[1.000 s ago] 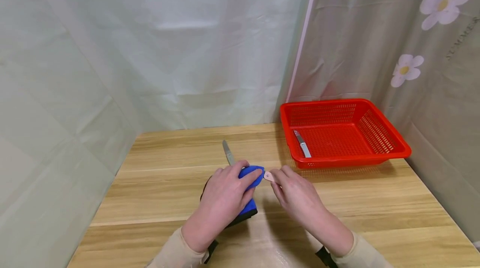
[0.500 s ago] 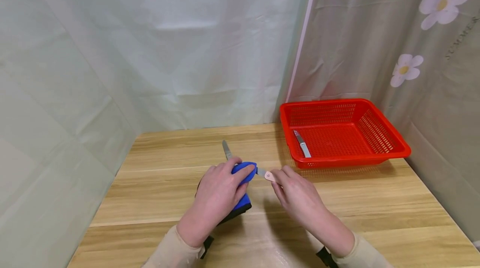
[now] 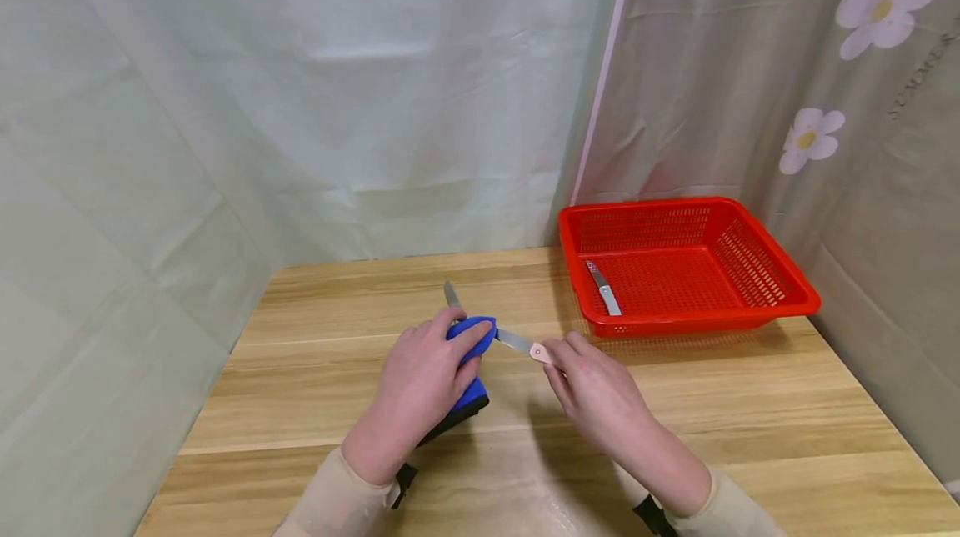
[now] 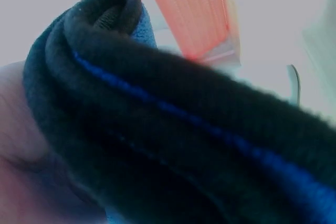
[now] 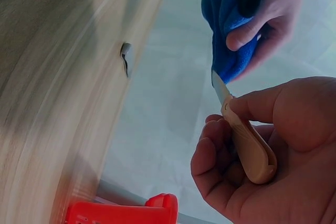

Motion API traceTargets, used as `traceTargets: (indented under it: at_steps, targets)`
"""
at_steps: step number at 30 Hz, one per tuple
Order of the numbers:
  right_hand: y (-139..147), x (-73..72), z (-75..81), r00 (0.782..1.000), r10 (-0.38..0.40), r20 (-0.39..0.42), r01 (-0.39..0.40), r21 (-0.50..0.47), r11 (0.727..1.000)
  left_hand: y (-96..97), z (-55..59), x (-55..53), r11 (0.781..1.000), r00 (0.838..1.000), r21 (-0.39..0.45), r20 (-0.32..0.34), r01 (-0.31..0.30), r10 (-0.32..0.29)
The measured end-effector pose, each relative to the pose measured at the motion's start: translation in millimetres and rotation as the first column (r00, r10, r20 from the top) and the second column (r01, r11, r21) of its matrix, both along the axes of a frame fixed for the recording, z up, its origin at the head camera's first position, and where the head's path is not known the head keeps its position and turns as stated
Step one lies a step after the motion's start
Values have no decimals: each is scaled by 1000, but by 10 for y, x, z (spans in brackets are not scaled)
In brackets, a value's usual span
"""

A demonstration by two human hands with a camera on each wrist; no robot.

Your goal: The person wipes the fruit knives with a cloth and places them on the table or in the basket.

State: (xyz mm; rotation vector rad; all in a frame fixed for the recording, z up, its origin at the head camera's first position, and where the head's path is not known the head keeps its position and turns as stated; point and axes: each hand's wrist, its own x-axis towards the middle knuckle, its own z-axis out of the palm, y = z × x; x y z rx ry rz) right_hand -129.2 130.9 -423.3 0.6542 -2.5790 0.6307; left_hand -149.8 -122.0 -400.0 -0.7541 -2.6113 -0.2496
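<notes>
My left hand (image 3: 416,378) grips a folded blue cloth (image 3: 471,395) with black edging, and pinches one fold of it round the tip end of a knife blade (image 3: 514,341). That blade belongs to a folding knife with a pale pink handle (image 5: 252,150), which my right hand (image 3: 600,383) holds between thumb and curled fingers. Most of the blade shows between the two hands; its tip is hidden by the cloth. Close up in the left wrist view, the cloth's dark edging (image 4: 184,108) covers most of the frame. Behind my left hand lies a second knife (image 3: 452,295), its handle hidden.
A red plastic basket (image 3: 697,325) stands at the back right of the wooden table (image 3: 300,404). Inside it, near the left wall, lies another knife (image 3: 606,293) with a light grey handle. Pale curtains (image 3: 420,87) hang behind and beside the table.
My left hand has drawn the cloth leftward along the blade, away from the pink handle, so more of the blade shows. My right hand has stayed nearly still.
</notes>
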Motion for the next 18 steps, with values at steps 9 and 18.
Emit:
traceTargets:
  at_steps: [9,18]
  targets:
    - [13,9,16,1000,0,0,0,-24,1000,-109,34,-28,998,997,21,53,-52,51]
    - [9,-22,53,998,-19,53,20,-24,1000,-91,126,40,1000,1000,17,-20,5,-5]
